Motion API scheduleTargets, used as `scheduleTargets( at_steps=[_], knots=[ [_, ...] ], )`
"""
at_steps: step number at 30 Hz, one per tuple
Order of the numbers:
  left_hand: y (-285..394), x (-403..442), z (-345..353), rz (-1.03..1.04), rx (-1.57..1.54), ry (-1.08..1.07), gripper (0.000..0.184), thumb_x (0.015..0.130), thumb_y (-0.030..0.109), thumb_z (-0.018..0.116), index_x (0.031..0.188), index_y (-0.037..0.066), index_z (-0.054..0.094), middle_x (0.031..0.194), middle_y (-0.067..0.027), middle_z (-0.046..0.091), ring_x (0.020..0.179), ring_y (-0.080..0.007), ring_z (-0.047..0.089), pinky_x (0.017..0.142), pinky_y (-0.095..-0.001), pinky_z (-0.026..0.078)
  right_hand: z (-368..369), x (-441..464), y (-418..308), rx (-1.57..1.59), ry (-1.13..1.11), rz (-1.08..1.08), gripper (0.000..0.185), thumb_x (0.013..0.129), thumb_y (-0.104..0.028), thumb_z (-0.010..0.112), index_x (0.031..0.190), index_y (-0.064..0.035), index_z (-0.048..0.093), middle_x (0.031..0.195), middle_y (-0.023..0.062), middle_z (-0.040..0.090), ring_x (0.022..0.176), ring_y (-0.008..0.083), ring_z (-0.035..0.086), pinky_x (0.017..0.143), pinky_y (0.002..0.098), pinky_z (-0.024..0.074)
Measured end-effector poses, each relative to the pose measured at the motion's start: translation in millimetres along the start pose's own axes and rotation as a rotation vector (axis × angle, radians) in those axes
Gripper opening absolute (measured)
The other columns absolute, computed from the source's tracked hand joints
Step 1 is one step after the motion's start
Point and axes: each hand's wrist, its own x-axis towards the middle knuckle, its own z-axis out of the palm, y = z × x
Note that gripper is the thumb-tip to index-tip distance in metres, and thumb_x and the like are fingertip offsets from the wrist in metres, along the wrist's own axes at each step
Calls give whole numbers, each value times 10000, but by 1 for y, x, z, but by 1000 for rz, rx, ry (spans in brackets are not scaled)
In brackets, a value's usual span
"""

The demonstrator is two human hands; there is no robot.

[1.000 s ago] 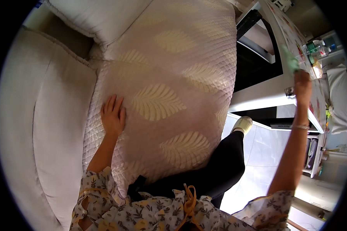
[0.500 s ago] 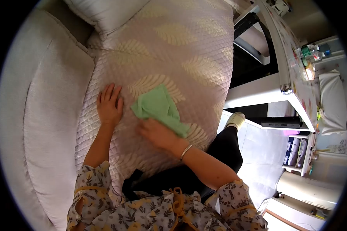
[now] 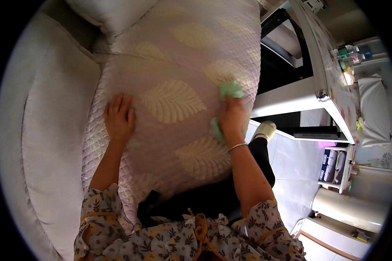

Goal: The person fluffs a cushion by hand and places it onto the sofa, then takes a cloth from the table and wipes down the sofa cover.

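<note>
A quilted, leaf-patterned sofa cover [image 3: 161, 135] lies beneath both hands. My left hand [image 3: 119, 119] rests flat on it near the backrest, fingers spread and holding nothing. Toward the seat's outer edge, my right hand [image 3: 231, 116] is closed over a light green cloth [image 3: 231, 89]. The cloth shows beyond the fingertips and beside the palm; the part under the hand is hidden.
A grey sofa backrest [image 3: 59, 113] runs along the left, with a pale cushion [image 3: 113, 13] at the top. On the right stands a white table [image 3: 287, 93] bearing plastic bottles [image 3: 348, 53]. My shoe [image 3: 265, 130] is on the tiled floor [image 3: 287, 165].
My right hand has swept the green cloth to the right, toward the seat's outer edge, and the cloth is more bunched. My left hand stays in nearly the same place.
</note>
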Motion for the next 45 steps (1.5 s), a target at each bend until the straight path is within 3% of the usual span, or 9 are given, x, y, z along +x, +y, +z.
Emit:
scheduleTargets(
  at_steps=[5, 7, 11, 13, 23, 30, 38, 43, 45],
  knots=[
    [2, 2, -1, 0, -5, 36, 401, 932, 270, 555, 1325, 203, 601, 1442, -56, 509, 1356, -262, 445, 1149, -488, 289, -12, -64, -125, 72, -574, -472, 241, 842, -130, 597, 1050, -20, 652, 1040, 141, 603, 960, 307, 595, 804, 409, 509],
    [-6, 0, 9, 19, 10, 53, 403, 934, 265, 549, 1330, 203, 596, 1445, -56, 507, 1363, -260, 436, 1150, -483, 288, 17, -119, -159, 576, -438, -505, 273, 829, -123, 606, 1075, -17, 655, 1055, 126, 594, 993, 297, 584, 817, 397, 507],
    [-8, -2, 7, 40, -11, 48, 409, 936, 245, 542, 1341, 200, 586, 1452, -61, 501, 1378, -259, 418, 1154, -477, 281, -20, -121, -181, 487, -621, -768, 286, 838, -119, 600, 1104, -38, 666, 1110, 124, 581, 1067, 322, 571, 868, 421, 498],
    [-4, -2, 3, 25, -26, 38, 410, 936, 245, 542, 1341, 199, 586, 1454, -64, 500, 1376, -263, 421, 1153, -484, 278, -34, -97, -165, 403, -834, -533, 290, 822, -89, 616, 1105, -88, 681, 1160, 118, 584, 1132, 334, 561, 910, 424, 490],
    [-2, 0, -3, -6, -44, 12, 415, 925, 222, 565, 1334, 155, 588, 1435, -103, 509, 1360, -304, 424, 1154, -509, 265, -49, -13, -16, 102, -265, 372, 295, 798, -26, 631, 1091, -46, 648, 1158, 230, 565, 1010, 401, 614, 838, 467, 515],
    [3, 44, -28, 10, 3, -80, 336, 866, 274, 638, 1160, 113, 666, 1260, -129, 619, 1169, -317, 565, 1005, -484, 411, -3, -6, -74, 273, -328, 167, 297, 831, -76, 646, 1124, -34, 639, 1183, 223, 535, 1046, 406, 583, 892, 461, 496],
    [72, 208, 4, 511, 442, -1692, 529, 763, 642, 680, 624, 133, 722, 599, -21, 668, 735, -215, 686, 704, -396, 517, 106, 150, -126, 680, -328, -30, 221, 825, 16, 585, 1036, -37, 624, 1133, 167, 526, 1005, 359, 568, 869, 432, 510],
    [72, 216, 36, 568, 471, -1915, 626, 771, 712, 633, 428, 188, 623, 483, 44, 597, 666, -183, 666, 676, -364, 509, 119, 216, -97, 255, -393, -707, 154, 844, -97, 607, 963, -5, 639, 1080, 107, 590, 1064, 285, 569, 781, 364, 576],
    [71, 217, 42, 535, 475, -1919, 616, 753, 722, 640, 423, 202, 617, 485, 51, 596, 692, -180, 667, 732, -380, 506, 102, 211, -69, 314, -373, -473, 158, 844, -105, 605, 971, -22, 649, 1050, 100, 599, 1028, 270, 583, 731, 353, 577]
  ],
)
